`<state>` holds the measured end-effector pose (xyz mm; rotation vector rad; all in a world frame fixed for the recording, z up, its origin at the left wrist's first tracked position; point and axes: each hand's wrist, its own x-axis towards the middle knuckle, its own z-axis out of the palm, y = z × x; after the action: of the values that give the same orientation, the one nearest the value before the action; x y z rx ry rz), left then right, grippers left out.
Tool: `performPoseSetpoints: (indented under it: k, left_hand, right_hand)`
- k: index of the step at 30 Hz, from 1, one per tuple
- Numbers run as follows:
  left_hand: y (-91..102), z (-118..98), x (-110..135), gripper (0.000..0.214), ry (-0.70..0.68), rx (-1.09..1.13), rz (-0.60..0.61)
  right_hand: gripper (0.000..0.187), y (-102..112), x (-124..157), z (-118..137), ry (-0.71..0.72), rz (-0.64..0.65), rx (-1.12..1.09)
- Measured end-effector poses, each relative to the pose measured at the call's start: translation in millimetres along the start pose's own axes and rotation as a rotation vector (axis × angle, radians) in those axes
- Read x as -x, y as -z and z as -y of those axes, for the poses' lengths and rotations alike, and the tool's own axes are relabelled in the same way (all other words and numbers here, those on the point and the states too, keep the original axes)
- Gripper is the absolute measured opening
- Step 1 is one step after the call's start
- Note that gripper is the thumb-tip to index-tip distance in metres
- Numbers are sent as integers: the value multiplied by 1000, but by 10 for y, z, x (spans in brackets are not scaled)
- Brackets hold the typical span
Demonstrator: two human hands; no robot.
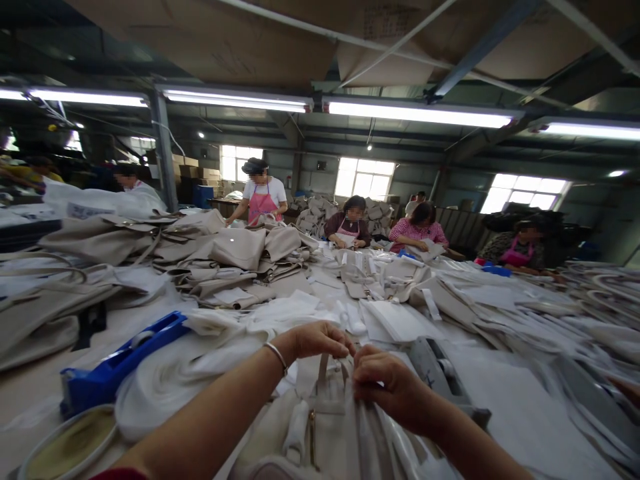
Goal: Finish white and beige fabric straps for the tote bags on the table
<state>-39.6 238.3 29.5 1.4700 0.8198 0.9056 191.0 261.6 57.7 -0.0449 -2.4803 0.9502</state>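
Observation:
Below my hands lies a beige bag (pixel 280 433) with a gold zipper (pixel 313 437) and a white wrapped roll-like piece (pixel 297 430) on it. My left hand (pixel 320 340), with a bangle at the wrist, is closed at the top of a narrow beige bag strap (pixel 324 373). Close beside it, my right hand (pixel 377 377) is closed in a pinch on a pale strip (pixel 364 433) that runs down along the bag. The strip looks like a strap in thin clear wrap. The fingertips of both hands nearly meet, and what lies between them is partly hidden.
A blue tape dispenser (pixel 123 360), a coil of white foam sheet (pixel 160 383) and a round tin (pixel 73 443) lie at left. On the right stand a grey tape dispenser (pixel 440 373) and white sheets (pixel 520 407). Beige bags (pixel 235 247) pile up ahead; several co-workers (pixel 265 193) work beyond.

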Motion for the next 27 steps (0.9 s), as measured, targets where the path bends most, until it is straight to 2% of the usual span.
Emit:
performPoseSetpoints:
  k: [3,7,13,18,22,25,27]
  left_hand:
    - [-29,-65,-29,41,1,-62,40]
    - [-40,-141,-1,42,16,-136,75]
    - [-182,-62,-40,43,23,-212,101]
    - [-188,-4,56,47,-35,-337,15]
    - [-115,51,187,39,-66,-595,-82]
    - [-166,111,189,24,-104,-791,-182]
    - [-222,132,170,24,-141,-907,-223]
  right_hand:
    - [17,25,-27,-16,-42,37,-14]
    - [14,53,-38,-38,-90,5,-42]
    - [12,63,-39,-128,-90,-36,-43]
    - [10,99,20,-253,-133,-116,-21]
    - [11,70,48,-262,-161,-141,-60]
    - [10,22,20,-284,-175,-136,-85]
    - [11,2,-1,-319,-179,-131,-91]
